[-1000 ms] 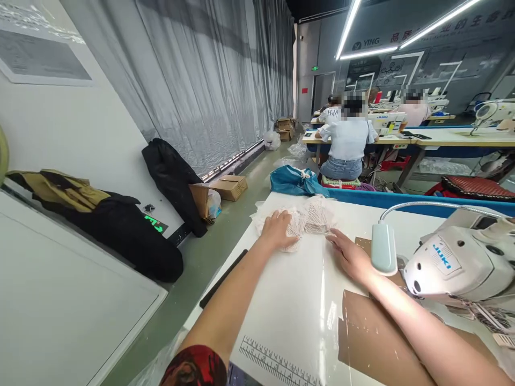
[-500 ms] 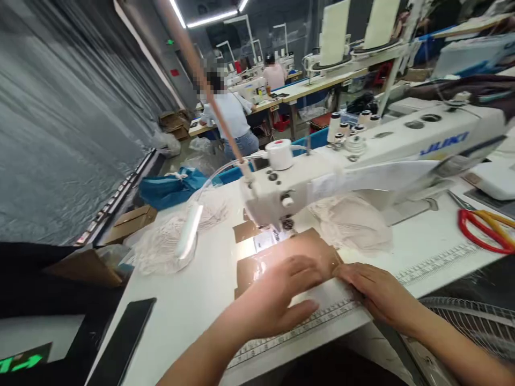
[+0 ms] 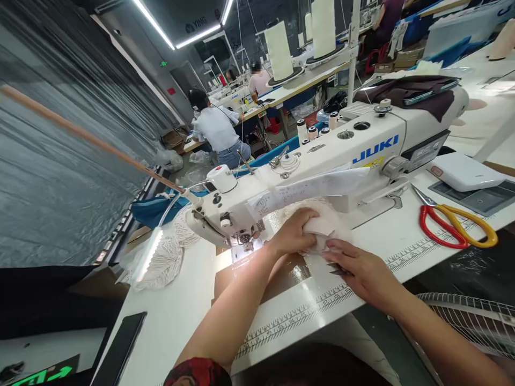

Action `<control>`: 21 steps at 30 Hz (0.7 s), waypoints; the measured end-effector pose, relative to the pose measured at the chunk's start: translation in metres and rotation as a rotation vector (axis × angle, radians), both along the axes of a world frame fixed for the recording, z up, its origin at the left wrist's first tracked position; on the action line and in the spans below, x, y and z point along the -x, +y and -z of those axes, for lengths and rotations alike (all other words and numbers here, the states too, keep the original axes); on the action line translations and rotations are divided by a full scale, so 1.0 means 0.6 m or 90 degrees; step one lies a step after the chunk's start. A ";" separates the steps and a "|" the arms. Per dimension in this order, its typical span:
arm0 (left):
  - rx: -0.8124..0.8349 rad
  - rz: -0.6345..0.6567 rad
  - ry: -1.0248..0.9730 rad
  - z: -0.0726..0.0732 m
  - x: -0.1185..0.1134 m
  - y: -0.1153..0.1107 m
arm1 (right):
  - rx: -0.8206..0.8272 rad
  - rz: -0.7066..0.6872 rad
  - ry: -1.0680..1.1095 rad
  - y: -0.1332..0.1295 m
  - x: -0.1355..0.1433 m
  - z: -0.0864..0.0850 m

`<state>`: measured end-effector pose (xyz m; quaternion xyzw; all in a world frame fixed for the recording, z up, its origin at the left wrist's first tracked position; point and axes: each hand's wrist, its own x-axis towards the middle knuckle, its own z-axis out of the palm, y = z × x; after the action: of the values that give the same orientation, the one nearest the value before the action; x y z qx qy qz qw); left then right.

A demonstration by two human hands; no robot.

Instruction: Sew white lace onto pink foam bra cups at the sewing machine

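My left hand reaches across in front of the needle area, its fingers closed on a cream fabric piece from the pile under the sewing machine's arm. Close beside it, my right hand has thumb and forefinger at the fabric's edge. Dark pointed blades, apparently thread snips, stick out from under its curled fingers; their handle is hidden. The white sewing machine stands just beyond both hands, its needle area lit. Brown glossy sheet covers the table below my left forearm.
Red-and-yellow scissors lie at the right by the printed ruler. White ruffled bundles sit left of the machine, near a lamp. A black flat object lies at the left edge. A fan stands lower right. Other people sit behind.
My left hand has moved from the brown sheet up and right to the cream fabric and closed on it. My right hand has come to the fabric's edge. The view has turned right.
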<state>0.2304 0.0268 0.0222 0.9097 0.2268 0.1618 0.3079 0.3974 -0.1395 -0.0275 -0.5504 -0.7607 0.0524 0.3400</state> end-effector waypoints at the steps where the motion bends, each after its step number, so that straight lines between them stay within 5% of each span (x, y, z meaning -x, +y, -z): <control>1: 0.000 0.001 -0.012 0.002 0.006 0.001 | 0.015 -0.012 -0.031 0.005 0.007 -0.003; 11: -0.071 0.061 0.084 0.003 0.027 -0.003 | -0.036 -0.020 -0.089 0.015 0.022 -0.003; 21: -0.069 -0.079 -0.139 -0.013 0.045 -0.022 | 0.000 -0.007 -0.158 0.015 0.027 -0.003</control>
<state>0.2033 0.0134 0.0300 0.8860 0.2386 0.2909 0.2709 0.3812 -0.1305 -0.0259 -0.5483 -0.8001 -0.0145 0.2430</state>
